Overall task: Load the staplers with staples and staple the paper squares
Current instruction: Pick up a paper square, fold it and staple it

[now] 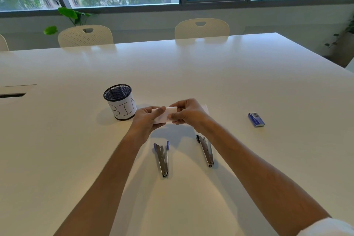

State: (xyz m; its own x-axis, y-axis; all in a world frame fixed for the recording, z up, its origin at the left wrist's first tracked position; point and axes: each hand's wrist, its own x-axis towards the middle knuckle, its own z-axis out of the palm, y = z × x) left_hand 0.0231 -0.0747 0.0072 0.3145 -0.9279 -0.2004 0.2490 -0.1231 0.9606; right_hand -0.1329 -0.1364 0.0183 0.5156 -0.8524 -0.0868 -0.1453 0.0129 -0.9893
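Note:
Both my hands hold white paper squares (166, 115) just above the white table. My left hand (146, 119) pinches the left side of the paper and my right hand (186, 114) pinches its right side. Nearer to me lie two metal staplers, flat on the table. The left stapler (162, 159) has purple parts at its far end. The right stapler (206, 150) lies partly under my right forearm. A small blue staple box (256, 119) sits to the right, away from both hands.
A black mesh cup (120, 101) wrapped in white paper lettered "BIN" stands just left of my left hand. The white table (210, 74) stretches far back to two cream chairs (85, 35) and a window. A cable slot (12, 95) sits at the left edge.

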